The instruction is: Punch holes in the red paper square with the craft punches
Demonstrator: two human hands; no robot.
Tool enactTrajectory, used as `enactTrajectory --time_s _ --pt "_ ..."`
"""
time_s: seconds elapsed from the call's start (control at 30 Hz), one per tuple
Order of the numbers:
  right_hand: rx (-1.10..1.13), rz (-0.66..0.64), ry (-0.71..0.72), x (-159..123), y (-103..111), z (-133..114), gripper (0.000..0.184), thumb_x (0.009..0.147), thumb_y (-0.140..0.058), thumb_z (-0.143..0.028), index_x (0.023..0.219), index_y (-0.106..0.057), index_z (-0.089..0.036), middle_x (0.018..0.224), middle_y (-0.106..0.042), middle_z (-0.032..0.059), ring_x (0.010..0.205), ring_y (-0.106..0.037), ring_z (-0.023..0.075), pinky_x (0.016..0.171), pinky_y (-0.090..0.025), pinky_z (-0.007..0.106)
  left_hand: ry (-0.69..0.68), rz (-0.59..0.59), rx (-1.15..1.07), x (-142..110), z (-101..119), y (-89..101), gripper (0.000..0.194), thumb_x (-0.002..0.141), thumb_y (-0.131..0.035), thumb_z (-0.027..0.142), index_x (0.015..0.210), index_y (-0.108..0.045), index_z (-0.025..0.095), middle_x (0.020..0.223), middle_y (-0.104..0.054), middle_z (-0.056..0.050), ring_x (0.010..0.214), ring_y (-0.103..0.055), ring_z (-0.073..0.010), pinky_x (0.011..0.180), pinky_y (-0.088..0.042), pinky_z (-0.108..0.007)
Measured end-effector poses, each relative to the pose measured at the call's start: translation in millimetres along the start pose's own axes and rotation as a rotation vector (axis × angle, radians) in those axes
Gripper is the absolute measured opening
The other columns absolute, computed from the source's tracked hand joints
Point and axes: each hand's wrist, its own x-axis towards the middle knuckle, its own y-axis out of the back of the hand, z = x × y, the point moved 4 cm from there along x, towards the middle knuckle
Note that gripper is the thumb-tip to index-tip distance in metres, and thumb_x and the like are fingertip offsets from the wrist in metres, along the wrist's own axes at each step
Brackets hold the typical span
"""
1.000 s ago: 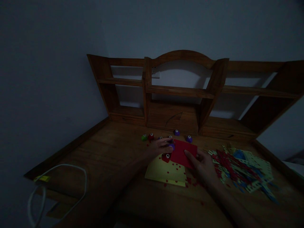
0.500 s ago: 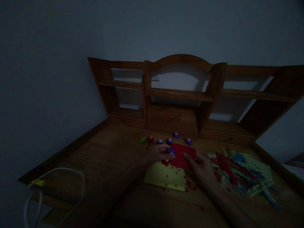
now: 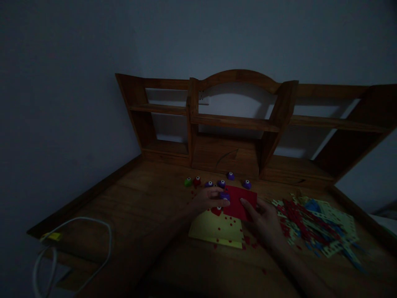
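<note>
My left hand (image 3: 205,200) is closed around a small purple craft punch (image 3: 225,196), thumb on the near side and fingers on the far side. A red sheet of paper (image 3: 233,207) has its left edge at the punch. My right hand (image 3: 265,217) pinches that sheet from the right, thumb on top. Below it, a yellow sheet of paper (image 3: 214,232) lies on the desk with several small red paper cut-outs (image 3: 230,241) scattered over it. Near my left thumb sits a red punch (image 3: 216,211), partly hidden.
Behind my hands stand a green punch (image 3: 187,182), another red punch (image 3: 197,181) and several purple punches (image 3: 247,185). Punched paper scraps (image 3: 310,223) are heaped on the right. A white cable (image 3: 109,236) loops at the left. A wooden shelf unit (image 3: 235,121) rises at the back.
The view has shifted very slightly. Both hands keep the same hold on the purple craft punch and the red sheet of paper.
</note>
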Motion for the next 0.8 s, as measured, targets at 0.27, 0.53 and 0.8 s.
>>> enactTrajectory --time_s 0.27,0.53,0.8 --pt "-0.008 -0.002 -0.003 0 0 -4 0.042 0.078 -0.062 -0.053 0.100 -0.070 -0.018 0.091 -0.072 0.0078 0.076 -0.066 0.0256 0.063 -0.055 0.034 0.026 0.018 -0.042 -4 7 -4.5 0.046 0.055 -0.084 0.029 0.093 -0.064 0.014 0.083 -0.069 -0.005 0.067 -0.063 -0.0131 0.066 -0.046 -0.025" --pt "0.036 -0.010 -0.038 0 -2 2 0.040 0.078 -0.063 -0.050 0.101 -0.069 -0.018 0.092 -0.073 0.0072 0.081 -0.067 0.0266 0.067 -0.056 0.036 0.003 0.039 -0.012 -7 12 -6.5 0.041 0.058 -0.082 0.030 0.091 -0.064 0.014 0.081 -0.069 -0.004 0.067 -0.063 -0.0129 0.066 -0.046 -0.025" --pt "-0.092 -0.032 0.068 -1 -4 -13 0.031 0.079 -0.063 -0.047 0.090 -0.073 -0.019 0.086 -0.073 0.0057 0.077 -0.067 0.0249 0.070 -0.054 0.035 -0.021 0.045 0.006 -11 12 -8.5 0.041 0.061 -0.080 0.034 0.094 -0.066 0.015 0.085 -0.070 -0.007 0.075 -0.065 -0.0176 0.070 -0.048 -0.029"
